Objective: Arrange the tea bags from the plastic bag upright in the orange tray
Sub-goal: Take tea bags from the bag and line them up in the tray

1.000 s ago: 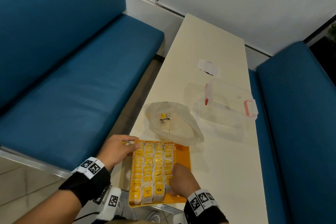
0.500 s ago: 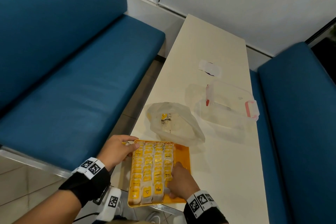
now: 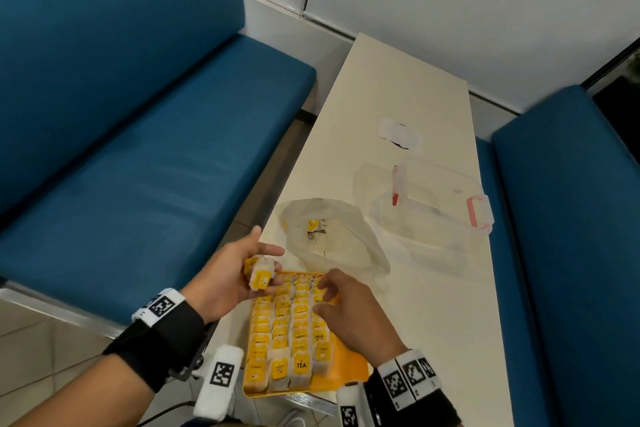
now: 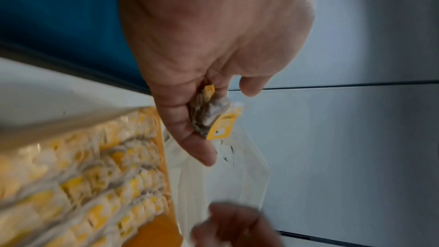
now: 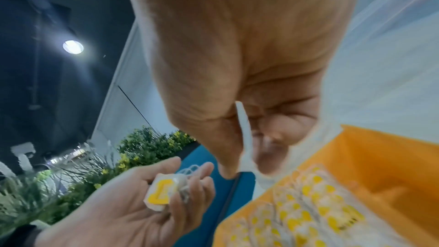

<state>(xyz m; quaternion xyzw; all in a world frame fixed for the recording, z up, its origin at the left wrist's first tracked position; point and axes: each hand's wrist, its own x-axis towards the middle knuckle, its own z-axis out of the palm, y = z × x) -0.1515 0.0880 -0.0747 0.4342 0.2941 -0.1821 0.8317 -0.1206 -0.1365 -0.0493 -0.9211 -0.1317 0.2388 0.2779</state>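
Observation:
The orange tray [image 3: 349, 371] lies at the table's near end with several rows of yellow-tagged tea bags [image 3: 294, 329] standing in it. My left hand [image 3: 268, 246] hovers palm up just left of the tray's far corner and holds a small bunch of tea bags [image 3: 259, 276], also shown in the left wrist view [image 4: 213, 117]. My right hand [image 3: 322, 298] is over the tray's far right part, pinching a tea bag seen edge-on [image 5: 243, 129]. The clear plastic bag [image 3: 343, 243] lies just beyond the tray with a tea bag [image 3: 314, 227] inside.
A clear box with pink latches [image 3: 436, 208] stands right of the bag, and a scrap of paper [image 3: 398, 132] lies farther back. Blue benches [image 3: 138, 166] run along both sides of the narrow white table [image 3: 433, 305]. The tray overhangs the table's near edge.
My left hand left the tray's left edge, rose and turned palm up with tea bags in it. My right hand moved from the tray's near end toward its far end.

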